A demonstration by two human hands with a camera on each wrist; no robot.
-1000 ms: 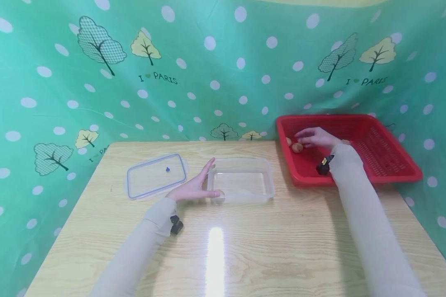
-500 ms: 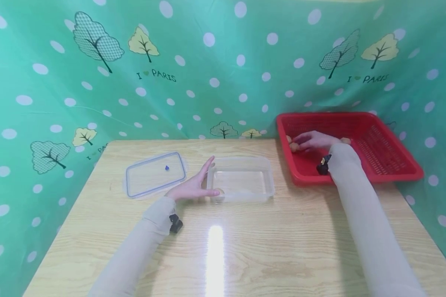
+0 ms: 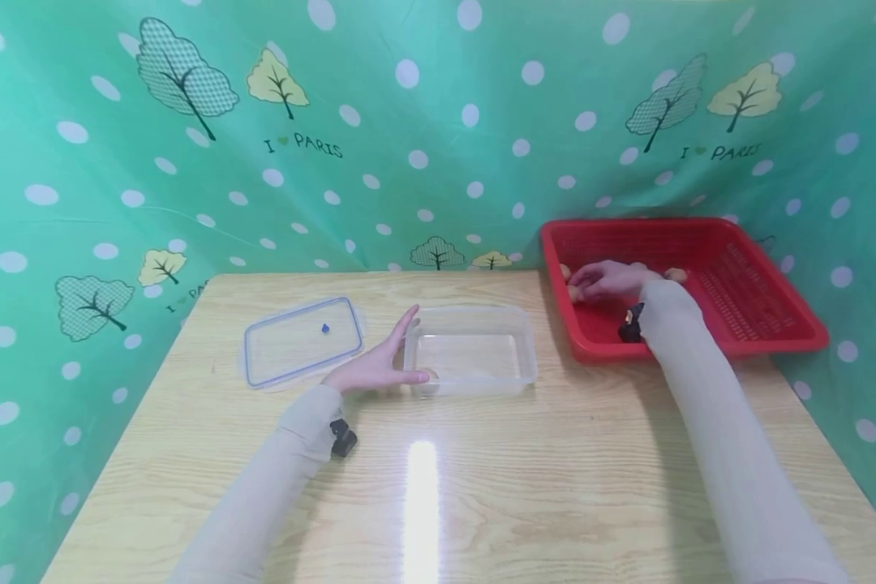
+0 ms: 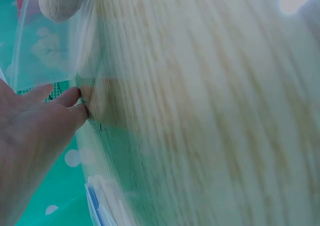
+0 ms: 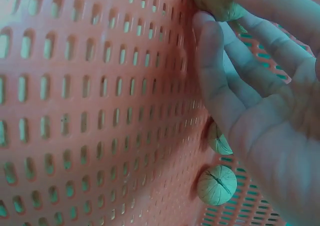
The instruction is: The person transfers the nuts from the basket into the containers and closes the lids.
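Observation:
My right hand reaches into the red basket, its thumb and fingers pinching a walnut against the slotted side wall. Two further walnuts lie along that wall in the right wrist view. Another walnut sits past the hand's wrist in the head view. My left hand spans the left end of a clear plastic container, with straight, spread fingers and the thumb along the front rim. Inside, near the thumb, rests one walnut.
A clear lid with a blue seal lies left of the container on the wooden table. On it shows a small blue spot. A green patterned cloth hangs behind and at both sides.
My right hand has moved slightly left and down towards the basket's left wall and closed its fingers on a walnut there. The left hand and container have stayed put.

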